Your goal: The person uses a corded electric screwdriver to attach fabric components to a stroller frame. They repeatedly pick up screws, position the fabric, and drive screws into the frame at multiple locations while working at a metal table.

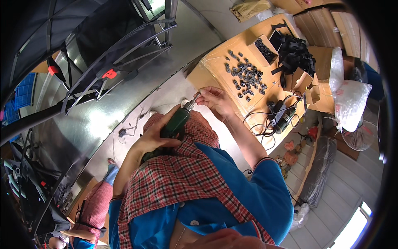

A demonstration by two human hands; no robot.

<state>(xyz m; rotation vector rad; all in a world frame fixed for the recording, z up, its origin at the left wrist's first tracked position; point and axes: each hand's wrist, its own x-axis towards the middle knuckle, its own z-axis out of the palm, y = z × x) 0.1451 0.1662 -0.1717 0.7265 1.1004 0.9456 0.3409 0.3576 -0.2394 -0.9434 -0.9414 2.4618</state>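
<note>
My left hand (154, 136) is wrapped round the body of a dark green power drill (178, 122), held in front of my red checked apron (166, 174). The drill's metal chuck (189, 105) points up and to the right. At its tip, the fingers of my right hand (216, 101) are pinched together on a thin metal bit (195, 98). Those fingertips partly cover the bit's end. Whether a small screw is also between them cannot be made out.
Right of me, a cardboard-topped table (219, 54) bears several small black plastic parts (246, 76), an open carton (264, 50), black straps (296, 56) and a corded tool (282, 116). At left, a black-fabric folding frame (107, 74) stands on a metal table (99, 120). Another person (93, 207) is lower left.
</note>
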